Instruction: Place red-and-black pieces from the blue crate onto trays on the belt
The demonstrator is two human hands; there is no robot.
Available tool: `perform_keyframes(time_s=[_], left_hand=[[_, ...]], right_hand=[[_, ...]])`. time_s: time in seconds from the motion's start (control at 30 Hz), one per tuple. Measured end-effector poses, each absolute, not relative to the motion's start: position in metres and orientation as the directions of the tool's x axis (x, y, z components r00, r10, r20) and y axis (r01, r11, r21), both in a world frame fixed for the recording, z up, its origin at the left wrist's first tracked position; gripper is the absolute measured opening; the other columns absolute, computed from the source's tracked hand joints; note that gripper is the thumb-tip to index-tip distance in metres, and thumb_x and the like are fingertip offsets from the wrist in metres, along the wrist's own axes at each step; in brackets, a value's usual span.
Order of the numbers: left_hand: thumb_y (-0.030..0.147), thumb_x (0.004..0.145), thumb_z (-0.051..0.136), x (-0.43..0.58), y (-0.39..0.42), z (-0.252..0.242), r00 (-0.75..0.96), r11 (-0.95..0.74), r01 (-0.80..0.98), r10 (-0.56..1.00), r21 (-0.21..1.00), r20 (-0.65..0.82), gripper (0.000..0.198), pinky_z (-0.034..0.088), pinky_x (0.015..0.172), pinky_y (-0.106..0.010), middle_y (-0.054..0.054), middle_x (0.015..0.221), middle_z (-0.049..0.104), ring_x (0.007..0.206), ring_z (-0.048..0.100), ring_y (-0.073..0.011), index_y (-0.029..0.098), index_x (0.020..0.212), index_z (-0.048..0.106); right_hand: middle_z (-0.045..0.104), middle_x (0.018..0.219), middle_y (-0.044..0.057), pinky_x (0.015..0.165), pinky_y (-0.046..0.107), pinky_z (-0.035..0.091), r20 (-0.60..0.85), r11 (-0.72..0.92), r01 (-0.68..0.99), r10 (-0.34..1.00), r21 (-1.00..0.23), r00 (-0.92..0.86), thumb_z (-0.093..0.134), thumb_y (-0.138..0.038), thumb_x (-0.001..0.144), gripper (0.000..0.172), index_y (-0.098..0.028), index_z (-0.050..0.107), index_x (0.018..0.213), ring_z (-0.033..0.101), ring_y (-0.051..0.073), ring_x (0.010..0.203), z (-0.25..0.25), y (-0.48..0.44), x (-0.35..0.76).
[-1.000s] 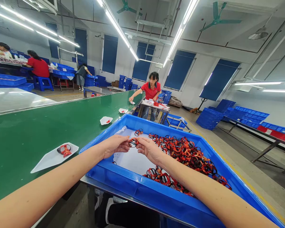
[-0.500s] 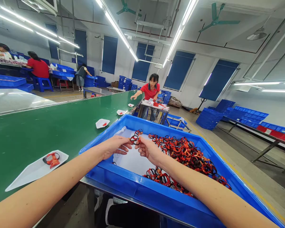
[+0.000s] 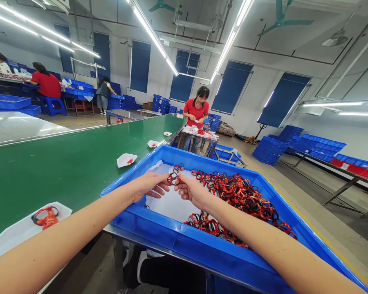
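Between my two hands, above the blue crate (image 3: 178,234), is a hair tie (image 3: 173,179), a black loop with a red-orange part. My left hand (image 3: 151,188) pinches its left side between thumb and forefinger, the other fingers loosely spread. Thumb and curled fingers of my right hand (image 3: 191,191) grip its right side. Just beyond them another hair tie (image 3: 178,167) lies on the white sheet (image 3: 162,204) lining the crate. A large heap of black and red-orange hair ties (image 3: 242,194) fills the crate's right part, with a smaller pile nearer me.
Left of the crate runs a green conveyor belt (image 3: 79,163). On it are several white paper trays, one (image 3: 16,232) beside my left forearm holding an orange-and-black hair tie (image 3: 47,218). A co-worker (image 3: 197,108) in red stands at a small table (image 3: 199,132) ahead. Blue crates (image 3: 270,149) are stacked at right.
The white trays have moved along the belt toward me and to the left. The co-worker's outstretched arm has come back from the belt to their chest. My hands keep hold of the hair tie.
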State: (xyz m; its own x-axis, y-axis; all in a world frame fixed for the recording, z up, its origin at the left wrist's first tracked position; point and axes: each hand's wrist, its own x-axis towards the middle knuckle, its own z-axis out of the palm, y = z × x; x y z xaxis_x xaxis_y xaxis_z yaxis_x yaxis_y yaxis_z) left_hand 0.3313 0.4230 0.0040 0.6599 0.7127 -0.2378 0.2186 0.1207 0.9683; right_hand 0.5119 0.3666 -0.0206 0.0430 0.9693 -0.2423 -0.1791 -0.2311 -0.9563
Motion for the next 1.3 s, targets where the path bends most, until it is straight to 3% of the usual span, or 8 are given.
perform_keyframes(time_s=[0.23,0.37,0.5,0.63,0.9,1.03,1.17,1.3], left_hand=[[0.048,0.058,0.076,0.335,0.427,0.0,0.678,0.057,0.228,0.707,0.972,-0.201,0.047,0.049,0.073,-0.03,-0.01,0.094,0.069,0.077,0.059,-0.0167,0.015,0.09,0.069],[0.041,0.059,0.077,0.311,0.454,0.006,0.601,0.032,0.158,0.79,0.987,-0.122,0.039,0.048,0.061,-0.023,-0.007,0.089,0.07,0.076,0.059,-0.0157,0.016,0.089,0.071],[0.031,0.061,0.076,0.256,0.497,0.017,0.327,0.02,0.116,0.943,0.993,-0.057,0.034,0.042,0.047,-0.017,-0.005,0.083,0.07,0.065,0.056,-0.0107,0.014,0.089,0.071],[0.019,0.064,0.072,0.216,0.53,0.011,0.084,0.065,0.162,0.993,0.985,-0.079,0.015,0.048,0.053,-0.019,-0.005,0.074,0.068,0.062,0.058,-0.0097,0.011,0.076,0.067],[0.019,0.052,0.074,0.207,0.55,-0.018,0.031,0.048,0.375,0.997,0.926,-0.064,0.018,0.052,0.058,-0.027,-0.006,0.062,0.065,0.063,0.063,-0.0183,0.013,0.064,0.062],[0.026,0.052,0.073,0.221,0.538,-0.008,0.056,-0.072,0.458,0.997,0.886,0.053,0.024,0.049,0.056,-0.025,-0.004,0.072,0.067,0.069,0.062,-0.02,0.017,0.073,0.065],[0.038,0.066,0.065,0.265,0.501,0.008,0.324,-0.335,0.481,0.927,0.81,0.192,0.028,0.048,0.067,-0.028,-0.003,0.081,0.069,0.075,0.063,-0.0201,0.022,0.09,0.068],[0.04,0.07,0.062,0.31,0.453,0.015,0.641,-0.646,0.461,0.717,0.609,0.275,0.023,0.043,0.088,-0.036,-0.003,0.091,0.07,0.09,0.062,-0.0244,0.022,0.083,0.069]], right_hand=[[0.067,0.075,0.006,0.042,0.021,0.038,-0.043,-0.025,0.287,0.998,-0.958,-0.055,0.051,-0.048,0.085,0.032,-0.018,0.06,0.093,0.055,0.012,0.053,0.01,0.36,0.52],[0.066,0.091,0.005,0.054,0.025,0.043,-0.109,-0.039,0.746,0.993,-0.665,-0.045,0.068,-0.049,0.07,0.045,-0.021,0.062,0.104,0.057,0.015,0.066,0.031,0.343,0.552],[0.063,0.065,0.005,0.052,0.029,0.04,-0.294,-0.132,0.852,0.955,-0.507,-0.027,0.085,-0.039,0.043,0.061,-0.015,0.067,0.096,0.054,0.016,0.05,0.013,0.316,0.583],[0.068,0.085,0.007,0.063,0.03,0.043,-0.387,-0.066,0.927,0.918,-0.37,-0.089,0.072,-0.046,0.061,0.06,-0.022,0.059,0.115,0.062,0.022,0.07,-0.022,0.311,0.582],[0.066,0.072,0.003,0.063,0.029,0.04,-0.054,0.128,0.875,0.984,-0.467,-0.172,0.054,-0.028,0.078,0.017,-0.021,0.065,0.09,0.057,0.017,0.064,-0.035,0.323,0.564],[0.066,0.074,0.003,0.061,0.028,0.042,0.064,0.153,0.709,0.987,-0.689,-0.15,0.049,-0.024,0.08,0.018,-0.019,0.063,0.09,0.057,0.016,0.068,-0.028,0.326,0.568],[0.063,0.077,0.002,0.055,0.025,0.044,0.064,0.093,0.397,0.994,-0.913,-0.087,0.053,-0.026,0.079,0.02,-0.018,0.061,0.095,0.055,0.013,0.066,-0.018,0.327,0.566],[0.063,0.082,0.002,0.055,0.022,0.044,0.023,0.031,0.199,0.999,-0.98,-0.044,0.059,-0.028,0.077,0.02,-0.019,0.061,0.094,0.055,0.011,0.067,-0.014,0.324,0.562]])
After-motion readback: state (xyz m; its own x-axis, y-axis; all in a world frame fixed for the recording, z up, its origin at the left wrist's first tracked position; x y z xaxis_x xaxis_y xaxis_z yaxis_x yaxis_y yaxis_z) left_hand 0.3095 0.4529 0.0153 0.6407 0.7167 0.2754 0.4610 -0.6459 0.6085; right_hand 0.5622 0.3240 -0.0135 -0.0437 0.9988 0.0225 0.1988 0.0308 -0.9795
